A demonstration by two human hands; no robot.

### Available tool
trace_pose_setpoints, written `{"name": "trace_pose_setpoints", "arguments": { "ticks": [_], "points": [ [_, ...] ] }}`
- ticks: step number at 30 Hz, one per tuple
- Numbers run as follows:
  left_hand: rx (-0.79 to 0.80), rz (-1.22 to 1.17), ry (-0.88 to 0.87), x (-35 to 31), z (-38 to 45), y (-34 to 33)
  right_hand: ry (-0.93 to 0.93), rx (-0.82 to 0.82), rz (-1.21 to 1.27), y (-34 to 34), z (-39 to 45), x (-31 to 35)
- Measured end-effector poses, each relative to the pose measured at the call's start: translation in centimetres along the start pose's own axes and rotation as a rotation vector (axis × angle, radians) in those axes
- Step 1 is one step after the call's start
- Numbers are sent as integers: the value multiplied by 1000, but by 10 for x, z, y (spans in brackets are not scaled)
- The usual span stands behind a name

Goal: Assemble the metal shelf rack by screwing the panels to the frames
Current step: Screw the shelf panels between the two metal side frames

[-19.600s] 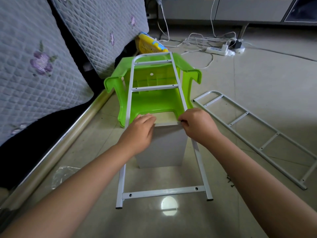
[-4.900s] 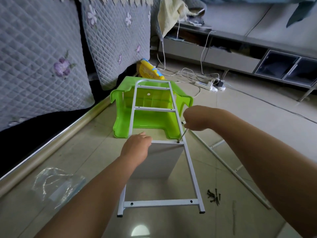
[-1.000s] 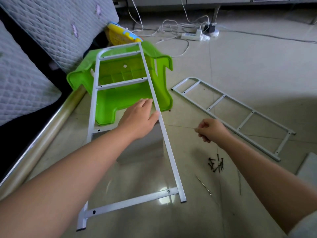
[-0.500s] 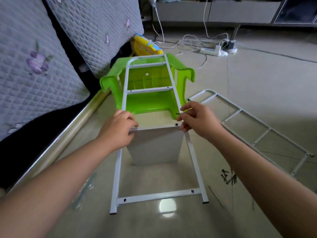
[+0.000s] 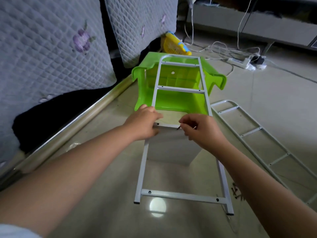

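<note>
white metal ladder frame (image 5: 180, 90) at frame centre leans on the green plastic stool (image 5: 212, 79), raising its rung. left hand (image 5: 144, 124) clasps rung and grey panel (image 5: 171, 148) to align holes; right hand (image 5: 202, 129) pinches a small dark screw (image 5: 178, 128) for insertion.

A single wide-angle view is taken from the head, angled forward and down over both forearms, close above the white metal ladder-shaped frame (image 5: 181, 152) on the glossy tiled floor (image 5: 274, 103).

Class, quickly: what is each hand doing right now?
Left hand: grips the frame and panel together.
Right hand: pinches a screw at the crossbar.
</note>
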State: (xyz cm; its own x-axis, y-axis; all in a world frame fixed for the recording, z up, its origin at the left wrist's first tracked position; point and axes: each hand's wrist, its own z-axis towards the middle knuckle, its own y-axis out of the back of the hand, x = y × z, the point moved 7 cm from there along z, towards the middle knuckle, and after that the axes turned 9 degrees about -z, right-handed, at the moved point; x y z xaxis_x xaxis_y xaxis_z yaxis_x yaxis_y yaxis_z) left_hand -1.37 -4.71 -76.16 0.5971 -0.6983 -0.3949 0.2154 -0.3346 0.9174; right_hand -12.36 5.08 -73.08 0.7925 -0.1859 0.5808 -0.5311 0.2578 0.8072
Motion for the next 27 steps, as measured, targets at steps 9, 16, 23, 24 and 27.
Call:
{"name": "trace_pose_setpoints", "arguments": {
  "ticks": [9,16,23,24,27],
  "points": [
    [134,-204,-76,27,-26,-17,162,10,-211,-14,25,36],
    [136,-301,-100,30,-28,-21,276,131,-605,-33,35,47],
    [156,-387,-96,31,-28,-20,351,264,-712,-45,36,60],
    [172,-404,-98,32,-29,-20,357,280,-736,-46,37,61],
    [220,-413,-107,34,-28,-21,365,295,-781,-49,39,64]
  ]
}}
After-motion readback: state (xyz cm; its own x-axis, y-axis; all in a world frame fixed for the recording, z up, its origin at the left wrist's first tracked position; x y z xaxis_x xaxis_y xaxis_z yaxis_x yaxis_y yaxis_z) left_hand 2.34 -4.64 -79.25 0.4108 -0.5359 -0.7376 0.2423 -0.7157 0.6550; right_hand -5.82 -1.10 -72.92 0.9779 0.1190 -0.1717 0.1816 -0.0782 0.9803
